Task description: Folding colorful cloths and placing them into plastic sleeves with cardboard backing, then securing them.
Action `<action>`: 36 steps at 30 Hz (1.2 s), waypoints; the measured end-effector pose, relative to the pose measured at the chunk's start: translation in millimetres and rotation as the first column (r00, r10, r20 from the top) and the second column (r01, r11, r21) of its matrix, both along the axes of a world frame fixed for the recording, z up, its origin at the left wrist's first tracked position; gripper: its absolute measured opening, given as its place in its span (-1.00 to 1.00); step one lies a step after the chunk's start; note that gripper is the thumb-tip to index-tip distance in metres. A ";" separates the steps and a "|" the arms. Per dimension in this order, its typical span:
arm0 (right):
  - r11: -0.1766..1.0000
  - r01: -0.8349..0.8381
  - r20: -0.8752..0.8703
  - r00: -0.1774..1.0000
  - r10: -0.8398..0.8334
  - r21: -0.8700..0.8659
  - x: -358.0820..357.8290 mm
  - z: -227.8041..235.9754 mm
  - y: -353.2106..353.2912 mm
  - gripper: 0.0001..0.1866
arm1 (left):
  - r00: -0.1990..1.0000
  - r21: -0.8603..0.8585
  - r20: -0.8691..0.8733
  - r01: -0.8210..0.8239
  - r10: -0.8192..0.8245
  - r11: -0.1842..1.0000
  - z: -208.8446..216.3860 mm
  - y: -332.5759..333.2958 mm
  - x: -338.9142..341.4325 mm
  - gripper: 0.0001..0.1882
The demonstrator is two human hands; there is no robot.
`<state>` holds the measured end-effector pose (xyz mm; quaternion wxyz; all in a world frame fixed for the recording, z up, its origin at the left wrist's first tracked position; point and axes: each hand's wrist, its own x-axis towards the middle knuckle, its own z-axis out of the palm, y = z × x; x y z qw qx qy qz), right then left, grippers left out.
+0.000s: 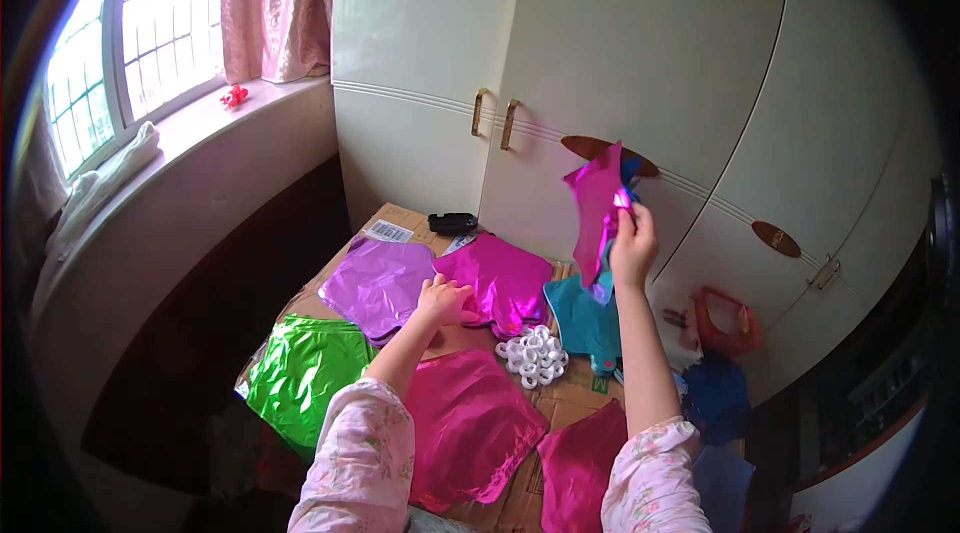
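My right hand (633, 245) is raised at the right, its fingers pinched on a magenta foil sheet (596, 195) that hangs tilted, with some blue showing behind it. Lower down, my left hand (446, 302) rests with fingers apart at the edge of a shiny magenta foil stack (497, 278), holding nothing that I can see. Left of that hand lies a lilac foil stack (372, 278). A teal foil stack (583, 318) sits below my right hand, and a heap of small white rings (533, 357) lies between the teal and magenta stacks.
Cardboard (461, 338) lies under the stacks. Green foil (308, 378) is at the left, pink-red foil (465, 433) and darker red foil (580, 463) nearer me. A black object (453, 224) sits at the far edge. Behind stands a white cabinet (420, 163); a red basket (727, 323) is at the right.
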<state>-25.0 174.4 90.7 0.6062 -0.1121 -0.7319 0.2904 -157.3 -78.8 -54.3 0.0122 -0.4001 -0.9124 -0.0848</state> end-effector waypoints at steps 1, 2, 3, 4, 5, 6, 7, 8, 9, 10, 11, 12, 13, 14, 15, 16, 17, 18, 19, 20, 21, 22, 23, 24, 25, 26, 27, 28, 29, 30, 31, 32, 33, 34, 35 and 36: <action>0.990 -0.091 -0.039 0.995 0.095 0.110 -2.2 13.8 -25.7 -0.80 | 1.000 -0.004 0.010 0.003 -0.003 1.000 3.0 -2.4 0.0 -0.40; 0.962 -0.005 0.054 0.998 -0.011 0.273 -7.3 21.9 -50.4 -0.77 | 0.999 0.015 0.022 -0.047 0.047 0.999 6.5 -11.2 -2.4 -0.40; 0.830 -0.031 0.033 0.999 0.015 0.557 -17.3 21.0 -56.6 -0.68 | 0.996 0.040 0.038 -0.082 0.080 0.996 8.0 -17.6 -5.6 -0.40; 0.589 -0.053 -0.017 0.994 0.112 0.806 -31.4 24.4 -63.6 -0.70 | 0.991 0.062 0.056 -0.122 0.118 0.991 10.5 -26.3 -9.6 -0.40; 0.510 -0.132 0.111 0.991 0.072 0.850 -38.2 23.6 -82.2 -0.80 | 0.978 0.017 0.115 -0.178 0.174 0.984 24.2 -40.5 -9.0 -0.40; 0.489 -0.165 0.118 0.985 0.126 0.857 -52.5 16.2 -100.9 -0.94 | 0.965 -0.001 0.148 -0.219 0.217 0.976 25.0 -58.4 -16.7 -0.39; 0.425 -0.266 0.203 0.961 0.188 0.866 -68.7 2.0 -108.4 -0.91 | 0.952 -0.014 0.176 -0.252 0.251 0.968 27.2 -75.6 -24.2 -0.37; 0.367 -0.201 0.141 0.973 0.184 0.908 -81.4 -13.6 -124.7 -0.87 | 0.938 0.000 0.174 -0.304 0.299 0.953 22.9 -89.9 -31.9 -0.36; 0.323 -0.254 0.211 0.964 0.160 0.912 -89.9 -31.3 -142.8 -0.88 | 0.920 0.013 0.166 -0.363 0.356 0.932 17.5 -108.0 -39.3 -0.35; 0.305 -0.299 0.249 0.949 0.195 0.904 -96.8 -51.0 -164.9 -0.89 | 0.896 0.021 0.159 -0.422 0.414 0.906 8.5 -129.2 -47.7 -0.33; 0.280 -0.351 0.284 0.925 0.254 0.894 -103.7 -74.6 -180.2 -0.90 | 0.888 0.081 0.174 -0.443 0.425 0.893 -11.7 -143.1 -64.6 -0.29; 0.296 -0.425 0.367 0.901 0.232 0.856 -107.7 -102.8 -194.5 -0.92 | 0.871 0.096 0.166 -0.482 0.463 0.871 -14.1 -152.1 -66.6 -0.28; 0.255 -0.545 0.485 0.834 0.264 0.799 -104.0 -121.9 -209.0 -0.92 | 0.848 0.109 0.166 -0.523 0.503 0.845 -20.6 -161.4 -68.5 -0.26; 0.210 -0.616 0.559 0.783 0.273 0.760 -99.3 -134.3 -223.7 -0.91 | 0.846 0.107 0.205 -0.520 0.493 0.848 -23.7 -175.7 -71.2 -0.25; 0.217 -0.671 0.608 0.737 0.295 0.709 -97.2 -148.5 -235.4 -0.91 | 0.845 0.107 0.245 -0.510 0.475 0.853 -29.4 -186.3 -76.7 -0.24; 0.264 -0.712 0.643 0.701 0.307 0.651 -97.0 -159.9 -242.4 -0.91 | 0.842 0.106 0.288 -0.501 0.455 0.859 -32.8 -192.7 -80.9 -0.23; 0.312 -0.754 0.682 0.656 0.323 0.578 -93.1 -163.6 -248.1 -0.90 | 0.856 0.117 0.272 -0.482 0.439 0.868 -32.5 -194.6 -76.2 -0.23; 0.303 -0.770 0.697 0.637 0.330 0.561 -91.4 -163.8 -246.7 -0.89 | 0.871 0.127 0.255 -0.461 0.420 0.878 -30.9 -196.0 -70.1 -0.23; 0.286 -0.779 0.720 0.626 0.300 0.558 -95.3 -162.2 -246.0 -0.89 | 0.885 0.138 0.238 -0.439 0.401 0.888 -29.9 -197.1 -66.7 -0.23; 0.266 -0.788 0.743 0.614 0.267 0.556 -98.6 -159.7 -244.6 -0.88 | 0.897 0.158 0.210 -0.423 0.388 0.892 -28.1 -196.8 -65.8 -0.20; 0.247 -0.796 0.763 0.603 0.233 0.553 -99.6 -159.4 -244.5 -0.87 | 0.898 0.153 0.236 -0.412 0.372 0.898 -25.4 -197.1 -65.2 -0.18; 0.232 -0.772 0.740 0.634 0.224 0.591 -104.3 -168.6 -243.2 -0.89 | 0.898 0.150 0.263 -0.400 0.353 0.904 -22.5 -197.5 -64.7 -0.16; 0.232 -0.769 0.738 0.638 0.219 0.596 -103.8 -169.4 -244.1 -0.89 | 0.897 0.149 0.286 -0.389 0.337 0.909 -16.5 -197.4 -62.3 -0.14; 0.232 -0.764 0.735 0.643 0.213 0.601 -103.0 -170.1 -244.1 -0.89 | 0.893 0.127 0.278 -0.398 0.353 0.908 -13.6 -196.3 -60.2 -0.14; 0.233 -0.760 0.733 0.648 0.205 0.607 -102.2 -170.6 -243.2 -0.89 | 0.890 0.105 0.270 -0.407 0.368 0.907 -11.4 -194.2 -58.3 -0.13; 0.229 -0.760 0.731 0.648 0.214 0.608 -100.1 -169.0 -244.8 -0.89 | 0.884 0.078 0.260 -0.421 0.389 0.904 -10.3 -195.9 -55.7 -0.12; 0.225 -0.761 0.728 0.648 0.221 0.609 -98.0 -167.2 -244.7 -0.89 | 0.881 0.074 0.254 -0.430 0.400 0.900 -9.7 -197.0 -54.4 -0.13; 0.222 -0.761 0.726 0.648 0.229 0.610 -95.0 -165.9 -244.9 -0.89 | 0.877 0.071 0.248 -0.439 0.411 0.896 -9.4 -197.8 -53.6 -0.14; 0.231 -0.762 0.727 0.647 0.228 0.606 -91.5 -165.3 -244.7 -0.89 | 0.875 0.070 0.243 -0.447 0.419 0.892 -9.8 -198.3 -53.3 -0.14; 0.239 -0.762 0.729 0.646 0.227 0.601 -87.6 -164.3 -244.9 -0.89 | 0.884 0.087 0.252 -0.425 0.393 0.901 -10.8 -199.6 -52.9 -0.15; 0.247 -0.763 0.730 0.644 0.227 0.597 -85.0 -164.5 -245.6 -0.89 | 0.893 0.104 0.260 -0.404 0.367 0.909 -12.1 -201.1 -52.3 -0.15; 0.269 -0.767 0.731 0.639 0.239 0.582 -84.1 -165.8 -244.0 -0.89 | 0.904 0.124 0.267 -0.377 0.335 0.918 -10.2 -199.3 -51.4 -0.15; 0.291 -0.771 0.732 0.633 0.251 0.567 -83.1 -167.3 -242.7 -0.89 | 0.900 0.126 0.290 -0.372 0.325 0.920 -7.9 -197.6 -50.4 -0.15; 0.311 -0.774 0.732 0.627 0.264 0.551 -82.3 -169.0 -241.5 -0.89 | 0.896 0.128 0.313 -0.368 0.314 0.921 -5.3 -195.9 -49.0 -0.16; 0.367 -0.783 0.751 0.606 0.263 0.503 -81.1 -166.0 -242.7 -0.88 | 0.891 0.129 0.332 -0.367 0.309 0.921 -1.3 -196.9 -47.6 -0.16; 0.420 -0.787 0.769 0.583 0.264 0.452 -79.5 -163.1 -244.2 -0.88 | 0.899 0.149 0.307 -0.370 0.312 0.917 -3.1 -199.0 -47.5 -0.18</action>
